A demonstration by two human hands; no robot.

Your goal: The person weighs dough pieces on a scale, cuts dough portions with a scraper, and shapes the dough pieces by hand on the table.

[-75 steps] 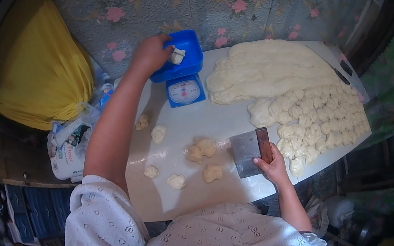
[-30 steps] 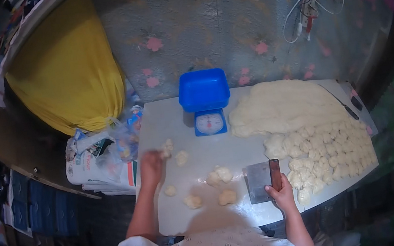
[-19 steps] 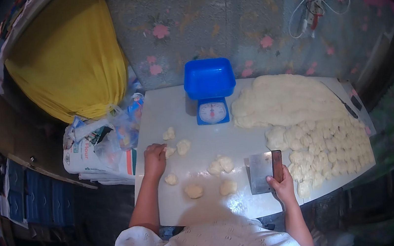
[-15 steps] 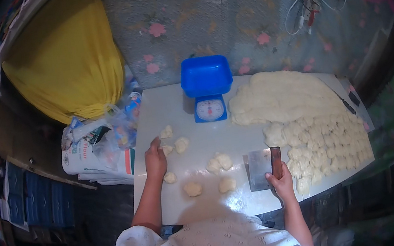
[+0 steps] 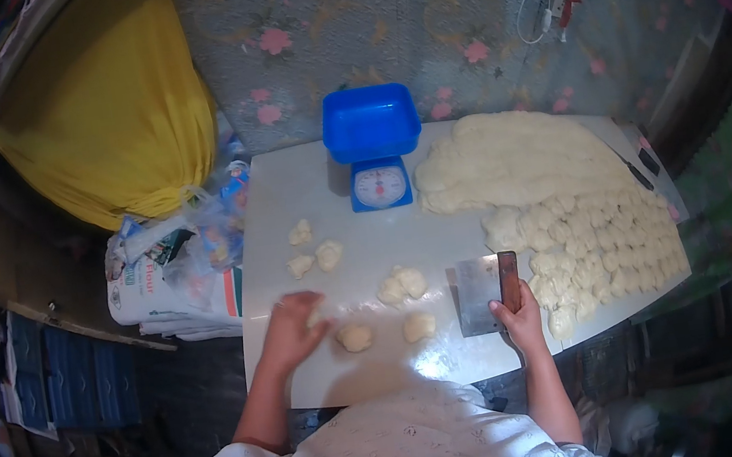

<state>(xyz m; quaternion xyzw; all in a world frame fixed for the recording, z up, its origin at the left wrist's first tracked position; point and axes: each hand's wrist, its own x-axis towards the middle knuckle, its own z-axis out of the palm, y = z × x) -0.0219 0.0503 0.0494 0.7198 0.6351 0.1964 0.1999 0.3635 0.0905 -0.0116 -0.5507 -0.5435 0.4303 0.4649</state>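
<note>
A bench scraper [image 5: 480, 297] with a wide metal blade and brown wooden handle is gripped in my right hand [image 5: 521, 312]. The blade is upright over the table beside the cut dough. My left hand [image 5: 292, 332] is low over the table's left side, thumb and fingers apart and slightly blurred, partly hiding a small dough piece [image 5: 318, 312]. Other loose lumps lie nearby: a pair of dough pieces [image 5: 402, 284], a dough lump [image 5: 354, 337] and another dough lump [image 5: 419, 326]. Farther up the table are several smaller dough pieces [image 5: 328, 255].
A blue kitchen scale [image 5: 381, 186] with a blue pan [image 5: 371, 124] stands at the back. On the right lie a big dough slab [image 5: 523, 157], rows of cut dough [image 5: 604, 243] and a knife [image 5: 639, 176]. Flour sacks [image 5: 176, 295] and plastic bags are left of the table [image 5: 286, 183].
My left hand has come down and nearer from the upper-left dough pieces to the piece below them. My right hand still holds the scraper. The whole view has shifted slightly.
</note>
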